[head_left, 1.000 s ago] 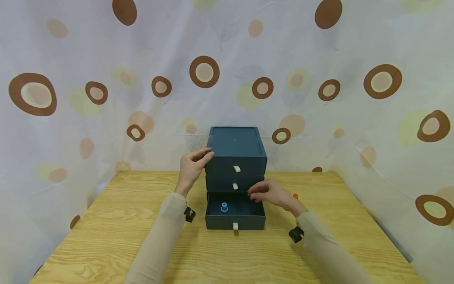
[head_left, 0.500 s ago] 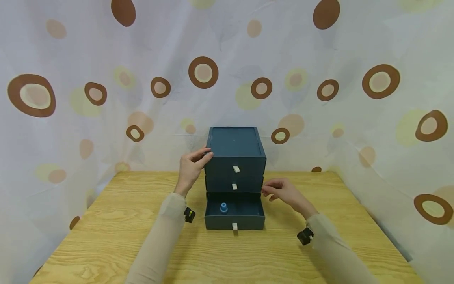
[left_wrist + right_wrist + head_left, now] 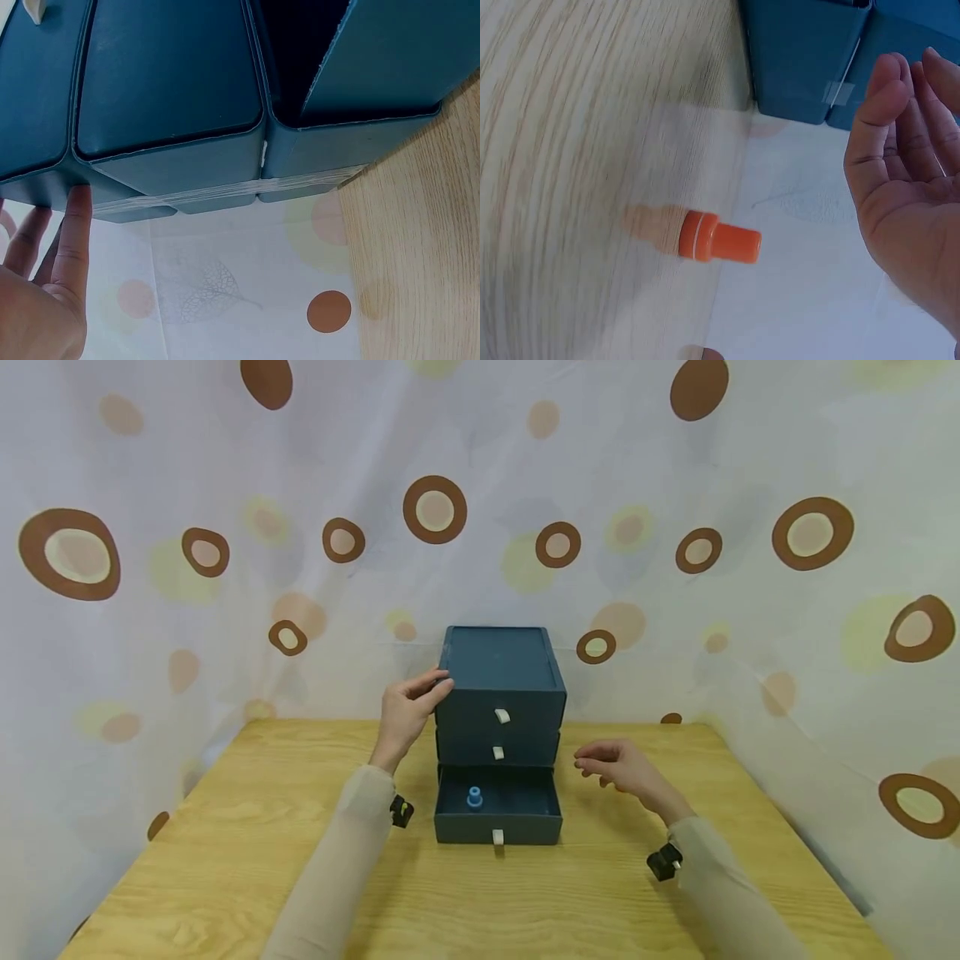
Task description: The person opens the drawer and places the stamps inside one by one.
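A dark blue three-drawer box (image 3: pixel 501 664) stands at the middle back of the table, its bottom drawer (image 3: pixel 498 829) pulled out. Inside that drawer, towards the left, a small blue stepped peg (image 3: pixel 474 797) stands upright. My left hand (image 3: pixel 405 714) rests on the box's upper left edge; the left wrist view has its straight fingers (image 3: pixel 73 232) touching the side wall. To the right of the box hovers my right hand (image 3: pixel 626 771), loosely bent with nothing in it. An orange stepped peg (image 3: pixel 720 237) stands on the table beside it in the right wrist view, hidden in the head view.
White pull tabs (image 3: pixel 498 837) stick out from the drawer fronts. The wooden table (image 3: pixel 247 835) is backed by a patterned curtain (image 3: pixel 495 443) that also closes in both sides. Clear tape (image 3: pixel 225 193) runs along the box's side.
My right hand has drawn back from over the open drawer, moving right to beside the box and coming in front of the orange peg. The left hand stays at the box's edge.
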### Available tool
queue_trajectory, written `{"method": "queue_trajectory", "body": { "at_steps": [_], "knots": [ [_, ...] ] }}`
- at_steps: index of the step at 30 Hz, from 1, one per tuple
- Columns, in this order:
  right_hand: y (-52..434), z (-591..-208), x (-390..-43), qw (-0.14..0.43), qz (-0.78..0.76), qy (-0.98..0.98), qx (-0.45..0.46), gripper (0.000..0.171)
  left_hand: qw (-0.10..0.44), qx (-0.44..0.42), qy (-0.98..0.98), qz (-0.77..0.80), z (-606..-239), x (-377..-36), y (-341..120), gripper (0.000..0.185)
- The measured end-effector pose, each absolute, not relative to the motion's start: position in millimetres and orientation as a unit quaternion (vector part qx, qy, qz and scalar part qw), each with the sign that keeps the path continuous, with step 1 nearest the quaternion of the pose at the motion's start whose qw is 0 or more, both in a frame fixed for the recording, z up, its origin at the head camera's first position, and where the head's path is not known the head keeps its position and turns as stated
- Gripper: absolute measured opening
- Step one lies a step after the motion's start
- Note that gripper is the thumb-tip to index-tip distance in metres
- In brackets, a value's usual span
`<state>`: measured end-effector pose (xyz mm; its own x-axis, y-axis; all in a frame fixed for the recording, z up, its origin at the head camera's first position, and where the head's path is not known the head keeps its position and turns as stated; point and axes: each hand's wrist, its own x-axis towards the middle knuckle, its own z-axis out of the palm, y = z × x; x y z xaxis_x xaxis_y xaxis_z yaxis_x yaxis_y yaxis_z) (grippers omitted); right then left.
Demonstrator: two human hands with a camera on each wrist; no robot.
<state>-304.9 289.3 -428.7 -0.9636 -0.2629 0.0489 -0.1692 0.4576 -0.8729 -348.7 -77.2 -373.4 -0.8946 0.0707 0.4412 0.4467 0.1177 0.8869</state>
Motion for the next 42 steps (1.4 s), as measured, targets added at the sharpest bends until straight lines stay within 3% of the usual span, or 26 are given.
{"method": "queue_trajectory", "body": {
  "at_steps": [24, 42],
  "knots": [
    [352, -439, -295, 0.023, -0.468, 0.879, -0.086, 0.04, 0.164, -0.185, -0.735, -0.632, -373, -350, -78, 0.037],
    [361, -454, -302, 0.014, -0.484, 0.87, -0.092, 0.044, 0.174, -0.185, -0.737, -0.627, -376, -353, -78, 0.038]
  ]
}}
